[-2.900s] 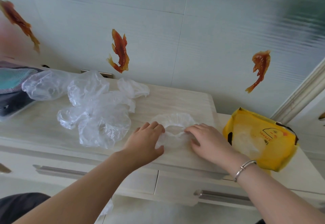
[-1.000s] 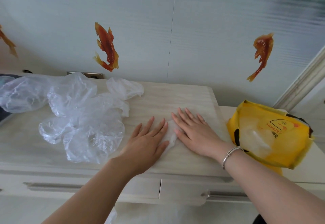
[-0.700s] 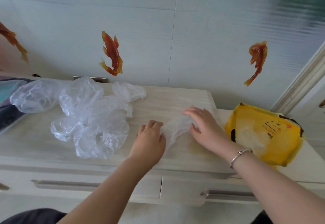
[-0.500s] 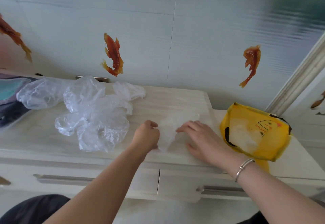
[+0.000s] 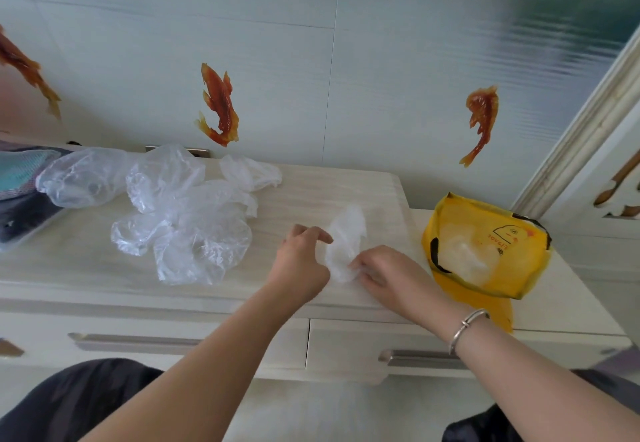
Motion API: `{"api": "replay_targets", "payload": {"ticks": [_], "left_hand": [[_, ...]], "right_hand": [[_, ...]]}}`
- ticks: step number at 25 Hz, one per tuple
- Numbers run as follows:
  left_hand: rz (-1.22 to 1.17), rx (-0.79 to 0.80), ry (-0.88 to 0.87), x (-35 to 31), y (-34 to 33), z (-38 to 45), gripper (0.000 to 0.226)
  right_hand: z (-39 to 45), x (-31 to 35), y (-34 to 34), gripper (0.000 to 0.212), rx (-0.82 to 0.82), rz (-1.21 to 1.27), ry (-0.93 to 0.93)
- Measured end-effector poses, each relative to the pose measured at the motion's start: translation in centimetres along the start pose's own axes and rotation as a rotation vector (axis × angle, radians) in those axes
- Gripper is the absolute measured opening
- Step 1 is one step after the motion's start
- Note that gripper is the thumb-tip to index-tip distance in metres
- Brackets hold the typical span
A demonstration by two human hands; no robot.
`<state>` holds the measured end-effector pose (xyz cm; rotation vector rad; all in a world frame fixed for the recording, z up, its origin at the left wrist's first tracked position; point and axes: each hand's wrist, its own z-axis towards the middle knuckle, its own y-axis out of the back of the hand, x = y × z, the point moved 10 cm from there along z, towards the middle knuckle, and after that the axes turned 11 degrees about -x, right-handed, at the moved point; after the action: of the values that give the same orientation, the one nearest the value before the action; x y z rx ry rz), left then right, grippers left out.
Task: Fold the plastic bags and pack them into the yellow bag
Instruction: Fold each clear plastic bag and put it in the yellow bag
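Dresser top (image 5: 311, 192), pale wood grain, carries everything we log here. Largest item on it is the heap of loose clear plastic bags (image 5: 180, 213), spread over the left half; we see it in the same place and shape as half a second ago. At the right end, on a lower white surface, stands the yellow bag (image 5: 485, 251), mouth open toward us, with pale folded plastic already visible inside; it has not moved.

Between heap and yellow bag lies the bag being folded (image 5: 343, 244), now a narrow, crumpled upright strip. Earlier, at one second back, we had both palms flat on it; now the palms are lifted and the strip is gathered thinner.

Left hand (image 5: 301, 261): fingers curled, thumb and forefinger pinching the strip's left edge near its middle. Right hand (image 5: 388, 271): fingers curled, tips pinching the strip's lower end against the dresser top. It has drawn nearer to us since half a second ago. A silver bangle (image 5: 467, 327) sits on the right wrist.
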<state>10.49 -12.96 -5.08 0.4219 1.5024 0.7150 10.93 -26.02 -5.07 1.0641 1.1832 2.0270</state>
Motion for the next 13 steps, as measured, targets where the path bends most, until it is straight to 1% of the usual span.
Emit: {"api": "replay_targets", "payload": {"ticks": [1,2,4,7,8,9,10,11,13], "left_hand": [[0.05,0.034,-0.07,-0.6,-0.5,0.0,0.054],[0.069,0.075,-0.088,-0.6,-1.3,0.0,0.052],[0.082,0.104,-0.059,0.0,-2.4,0.2,0.042],[-0.016,0.004,0.059,1.5,-2.7,1.4,0.016],[-0.036,-0.03,0.106,2.1,-2.7,1.9,0.013],[-0.028,-0.048,0.131,2.4,-2.8,2.2,0.017],[-0.016,-0.057,0.146,2.7,-3.0,2.5,0.019],[-0.005,-0.064,0.154,2.8,-3.0,2.6,0.019],[0.003,-0.068,0.172,3.1,-3.3,2.9,0.011]], "right_hand": [[0.1,-0.4,0.2,0.016,-0.013,0.072,-0.065],[0.2,-0.9,0.2,0.014,-0.023,0.139,-0.12],[0.7,-1.7,0.3,0.015,-0.068,0.228,-0.196],[1.5,-3.3,0.5,0.017,-0.179,0.328,-0.326],[1.6,-3.9,0.5,0.014,-0.212,0.36,-0.382],[1.7,-4.5,0.4,0.01,-0.228,0.386,-0.438],[1.7,-5.0,0.0,0.011,-0.229,0.4,-0.487],[1.7,-5.5,-0.3,0.017,-0.227,0.4,-0.521],[2.0,-6.2,-0.4,0.031,-0.256,0.338,-0.533]]}}
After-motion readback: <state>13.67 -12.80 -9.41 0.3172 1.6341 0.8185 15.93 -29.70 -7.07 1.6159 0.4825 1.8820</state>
